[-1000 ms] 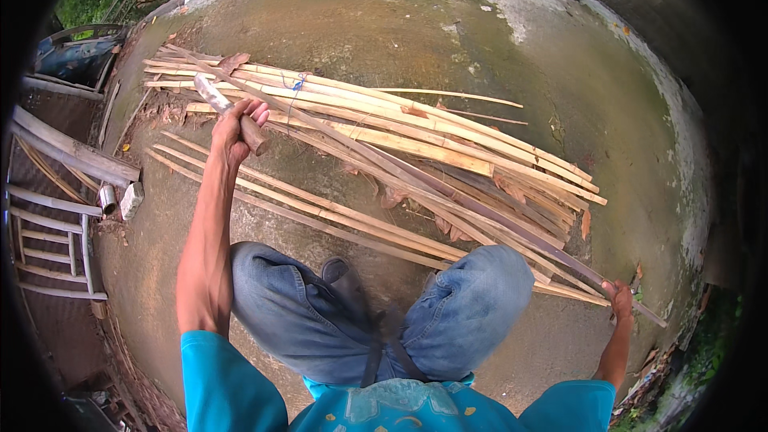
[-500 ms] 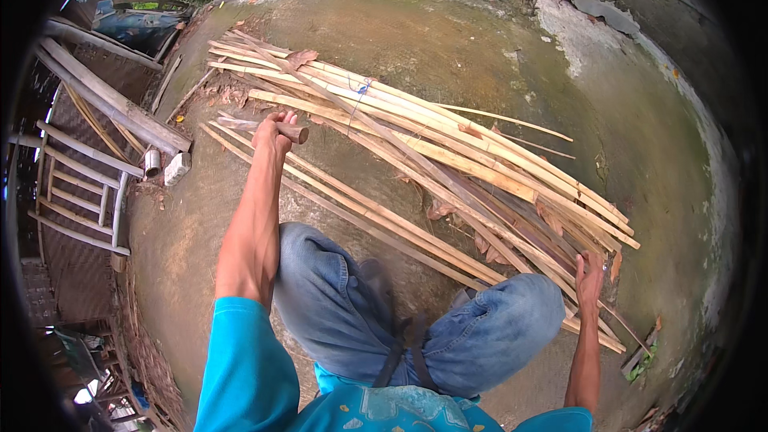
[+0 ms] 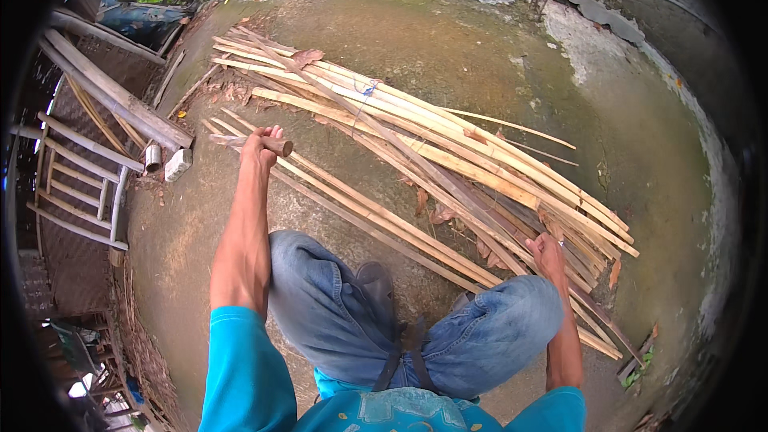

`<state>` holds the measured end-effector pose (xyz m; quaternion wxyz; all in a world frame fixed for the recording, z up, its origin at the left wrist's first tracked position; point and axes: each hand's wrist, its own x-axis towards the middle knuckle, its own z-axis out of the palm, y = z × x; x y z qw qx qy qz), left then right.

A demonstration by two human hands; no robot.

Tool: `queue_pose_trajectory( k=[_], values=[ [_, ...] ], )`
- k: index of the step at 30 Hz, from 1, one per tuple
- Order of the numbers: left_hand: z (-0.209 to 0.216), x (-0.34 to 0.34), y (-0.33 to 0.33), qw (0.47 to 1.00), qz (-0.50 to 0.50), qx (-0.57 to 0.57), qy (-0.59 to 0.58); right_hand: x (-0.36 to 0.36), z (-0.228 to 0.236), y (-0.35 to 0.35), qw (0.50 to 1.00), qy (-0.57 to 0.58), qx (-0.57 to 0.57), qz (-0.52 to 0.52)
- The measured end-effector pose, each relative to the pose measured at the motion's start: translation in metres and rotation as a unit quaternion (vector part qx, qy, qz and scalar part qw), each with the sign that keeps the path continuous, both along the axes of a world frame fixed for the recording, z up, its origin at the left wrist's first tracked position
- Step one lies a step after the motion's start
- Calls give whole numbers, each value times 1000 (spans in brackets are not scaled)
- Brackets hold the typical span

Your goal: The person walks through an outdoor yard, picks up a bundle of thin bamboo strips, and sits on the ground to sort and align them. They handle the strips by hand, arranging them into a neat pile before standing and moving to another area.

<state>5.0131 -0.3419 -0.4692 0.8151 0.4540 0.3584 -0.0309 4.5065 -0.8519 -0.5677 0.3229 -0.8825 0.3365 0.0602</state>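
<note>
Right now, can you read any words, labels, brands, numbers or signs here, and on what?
None that can be read.
The blue shirt shows decorative shapes, no legible letters.
No writing shows on the wooden strips, the pale block, or the wooden handle in the left hand.

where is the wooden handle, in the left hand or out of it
In: the left hand is closed around the wooden handle, its end sticking out rightward.
</note>
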Motion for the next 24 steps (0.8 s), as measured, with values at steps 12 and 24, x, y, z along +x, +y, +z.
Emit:
queue_pose_trajectory(
  k=[12, 24],
  values=[
    [-6, 4, -55, 989, -143, 1, -25, 1, 67, 15, 994, 50, -98, -21],
    [-12, 5, -32, 997, -72, 21, 0, -312, 135, -98, 950, 108, -274, -104]
  ],
)
